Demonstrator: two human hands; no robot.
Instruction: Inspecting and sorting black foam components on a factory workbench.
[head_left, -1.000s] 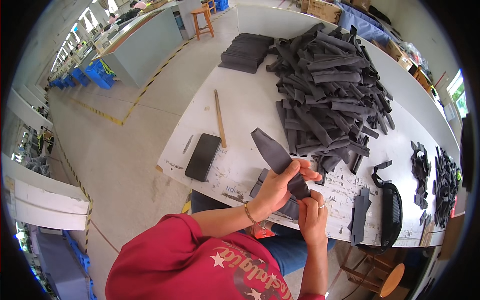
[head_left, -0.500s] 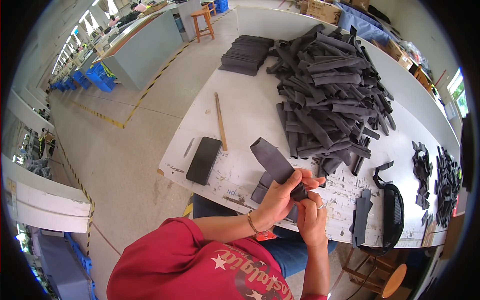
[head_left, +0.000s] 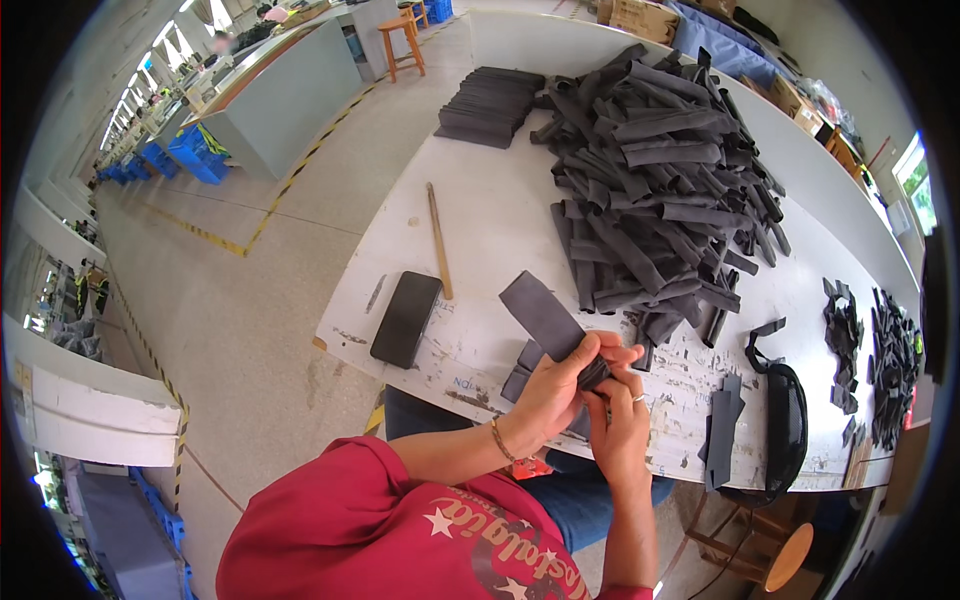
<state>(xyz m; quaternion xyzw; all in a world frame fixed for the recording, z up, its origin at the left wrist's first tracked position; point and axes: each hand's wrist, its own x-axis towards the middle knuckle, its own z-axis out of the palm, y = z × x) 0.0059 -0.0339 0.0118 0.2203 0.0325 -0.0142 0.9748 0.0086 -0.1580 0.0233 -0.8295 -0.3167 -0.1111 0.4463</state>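
Note:
A dark grey fabric strip (head_left: 542,312) is between my hands above the table's near edge. My left hand (head_left: 548,400) grips it with thumb on top, and the strip's flat upper end sticks out toward the far left. At the strip's lower end, my right hand (head_left: 618,425) pinches the bunched, folded cloth; the fingertips of both hands nearly meet there. Several smaller dark grey cloth pieces (head_left: 522,372) lie on the table just beside my left hand, partly hidden by it.
Beyond my hands rises a big heap of dark grey strips (head_left: 670,180), with a neat stack (head_left: 490,108) to its left. A black phone (head_left: 406,320) and a wooden stick (head_left: 439,240) lie left. Rightward are flat strips (head_left: 722,430), a black mesh pouch (head_left: 787,430) and smaller cloth piles (head_left: 895,370).
The strip's upper end, earlier curled open like a tube, now lies flatter. Its lower end shows more folded edges between my fingers. Both hands stay in nearly the same place.

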